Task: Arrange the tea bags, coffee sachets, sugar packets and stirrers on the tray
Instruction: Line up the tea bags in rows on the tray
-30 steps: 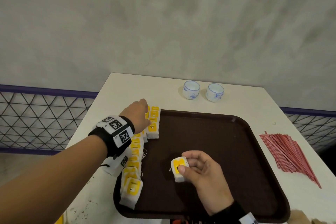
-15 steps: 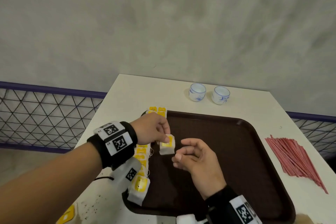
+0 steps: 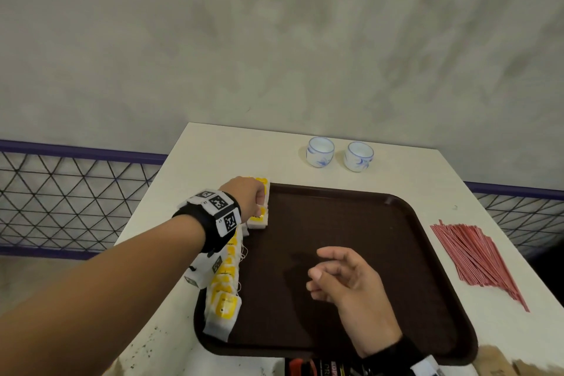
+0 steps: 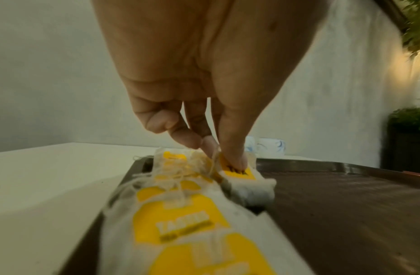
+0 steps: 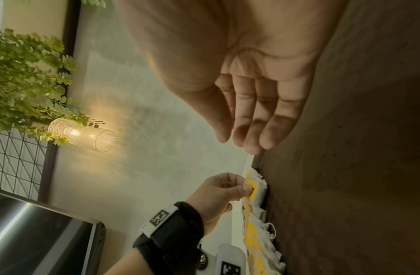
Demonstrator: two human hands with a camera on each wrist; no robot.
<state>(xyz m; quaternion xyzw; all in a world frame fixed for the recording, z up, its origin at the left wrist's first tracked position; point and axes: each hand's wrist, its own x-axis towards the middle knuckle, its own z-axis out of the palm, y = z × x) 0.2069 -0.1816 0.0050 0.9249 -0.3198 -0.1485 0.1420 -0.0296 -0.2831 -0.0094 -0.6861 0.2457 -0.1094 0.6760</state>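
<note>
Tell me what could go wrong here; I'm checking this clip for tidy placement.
The left hand pinches a tea bag beside the row; loose strings lie tangled there, so lifting the fingers may drag neighbours askew. The row hugs the tray edge, so a nudge might tip bags over the rim. The stirrers lie loose near the table edge.

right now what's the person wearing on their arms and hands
Both hands are bare, with no gloves or sleeves on the forearms. The left hand has a black wrist strap carrying white blocks printed with black square-code markers. The right hand has a similar black band with a white marker block, mostly cut off.
</note>
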